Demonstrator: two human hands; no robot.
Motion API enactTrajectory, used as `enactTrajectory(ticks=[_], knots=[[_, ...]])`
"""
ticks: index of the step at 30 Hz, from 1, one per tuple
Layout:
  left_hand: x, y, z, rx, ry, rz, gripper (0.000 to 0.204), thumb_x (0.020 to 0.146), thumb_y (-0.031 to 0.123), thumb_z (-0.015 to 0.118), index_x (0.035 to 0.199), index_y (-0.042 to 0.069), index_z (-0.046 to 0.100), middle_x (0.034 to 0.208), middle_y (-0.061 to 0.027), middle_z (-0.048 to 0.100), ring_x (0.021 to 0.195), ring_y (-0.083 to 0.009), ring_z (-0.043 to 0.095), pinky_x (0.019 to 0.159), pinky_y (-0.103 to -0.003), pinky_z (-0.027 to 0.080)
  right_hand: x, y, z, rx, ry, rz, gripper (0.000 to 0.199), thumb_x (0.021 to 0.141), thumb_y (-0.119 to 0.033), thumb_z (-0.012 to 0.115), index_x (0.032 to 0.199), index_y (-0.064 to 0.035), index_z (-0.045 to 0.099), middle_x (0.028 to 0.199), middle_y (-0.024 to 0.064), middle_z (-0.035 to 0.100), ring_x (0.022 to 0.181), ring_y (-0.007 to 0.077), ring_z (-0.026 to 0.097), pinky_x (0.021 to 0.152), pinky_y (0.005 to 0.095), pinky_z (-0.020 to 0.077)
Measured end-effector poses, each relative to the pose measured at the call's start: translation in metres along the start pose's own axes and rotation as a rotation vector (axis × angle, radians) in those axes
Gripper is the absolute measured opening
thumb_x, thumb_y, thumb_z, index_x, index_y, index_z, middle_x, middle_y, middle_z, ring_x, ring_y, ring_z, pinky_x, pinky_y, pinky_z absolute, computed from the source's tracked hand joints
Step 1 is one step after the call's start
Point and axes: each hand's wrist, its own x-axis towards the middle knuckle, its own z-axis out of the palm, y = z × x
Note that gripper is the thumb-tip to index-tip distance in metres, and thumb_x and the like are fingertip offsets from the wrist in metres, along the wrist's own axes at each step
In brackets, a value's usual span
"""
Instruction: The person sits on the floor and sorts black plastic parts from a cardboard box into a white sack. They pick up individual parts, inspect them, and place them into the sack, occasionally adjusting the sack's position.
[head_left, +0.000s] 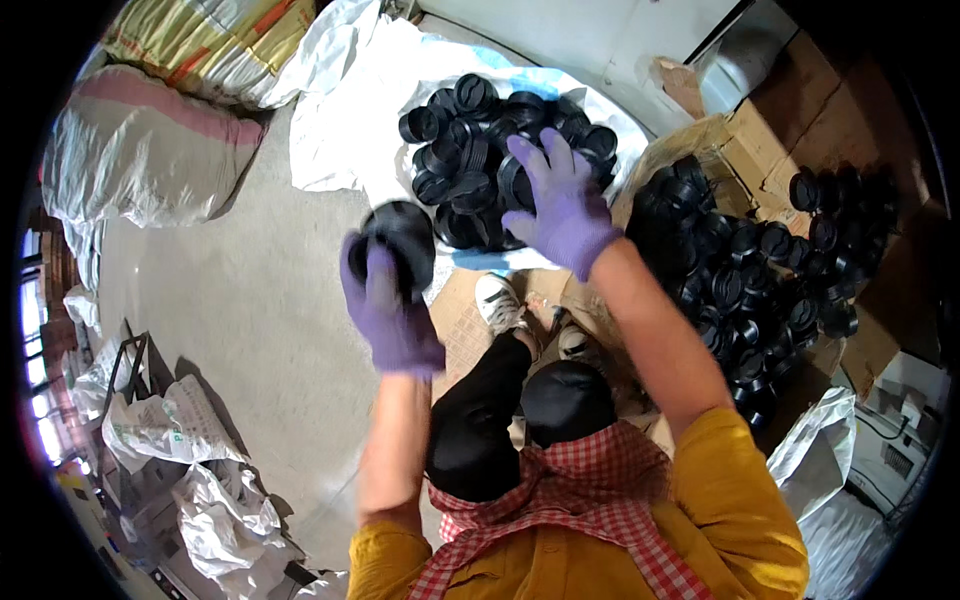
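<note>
My left hand (pixel 385 300), in a purple glove, grips a round black plastic cap (pixel 402 235) off to the left of the sack; the cap is slightly blurred. Over the open white sack (pixel 335 140) my right hand (pixel 556 200), gloved the same way, has its fingers spread. Its fingertips are at the near right part of a heap of black plastic caps (pixel 470 190) in the sack. Whether those fingers touch a cap, I cannot tell.
Right of me, a cardboard box (pixel 765 150) brims with more black caps (pixel 730 270). Full woven sacks (pixel 150 150) lie at the far left, crumpled white bags (pixel 220 510) at the near left. A grey machine (pixel 895 430) stands at the right edge.
</note>
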Motion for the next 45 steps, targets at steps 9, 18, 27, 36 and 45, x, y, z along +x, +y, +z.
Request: enactTrajectory(ticks=[9,18,27,36,45], knots=[[0.129,-0.133,-0.003,1.203,-0.253,0.342,0.042,0.083,0.027,0.061,0.122,0.011,0.055,0.124,-0.0235,0.051,0.118,-0.0375,0.046,0.101,-0.04,0.036,0.113,0.131,-0.037,-0.453,-0.581,0.252,0.053,0.073,-0.033,0.06,0.121,-0.0098,0.056,0.127,0.0165,0.052,0.116,0.0341,0.051,0.098,0.0403,0.0417],[0.165,-0.154,-0.082,1.355,0.143,-0.069,0.067,0.079,0.035,0.066,0.13,-0.001,0.042,0.131,-0.0237,0.046,0.121,-0.0361,0.045,0.102,-0.037,0.035,0.152,0.232,-0.01,-0.585,-0.813,0.376,0.067,0.076,-0.03,0.065,0.131,-0.006,0.035,0.116,0.0241,0.057,0.107,0.037,0.056,0.092,0.0413,0.0439],[0.18,-0.207,-0.121,1.102,0.081,-0.237,0.039,0.083,0.028,0.06,0.104,-0.006,0.061,0.097,-0.0205,0.066,0.093,-0.0353,0.063,0.08,-0.039,0.047,0.162,0.259,0.036,-0.443,-0.805,0.369,0.056,0.082,-0.03,0.057,0.131,-0.0085,0.041,0.118,0.0205,0.057,0.108,0.0379,0.055,0.092,0.0415,0.0435],[0.122,-0.167,-0.143,0.887,0.155,-0.057,0.024,0.086,0.016,0.056,0.101,-0.002,0.063,0.081,-0.0091,0.065,0.073,-0.0142,0.057,0.067,-0.031,0.046,0.174,0.242,0.061,-0.535,-0.778,0.373,0.039,0.072,-0.018,0.054,0.106,-0.0023,0.065,0.11,0.0177,0.062,0.104,0.0334,0.06,0.086,0.0384,0.0478],[0.071,-0.022,-0.036,0.363,0.141,0.086,0.024,0.089,0.01,0.053,0.107,-0.005,0.058,0.094,-0.0077,0.061,0.085,-0.0132,0.055,0.076,-0.026,0.045,0.176,0.239,-0.031,-0.127,-0.19,0.362,0.016,0.078,-0.016,0.057,0.088,-0.0064,0.065,0.087,0.0155,0.064,0.079,0.0284,0.063,0.069,0.0364,0.0504]])
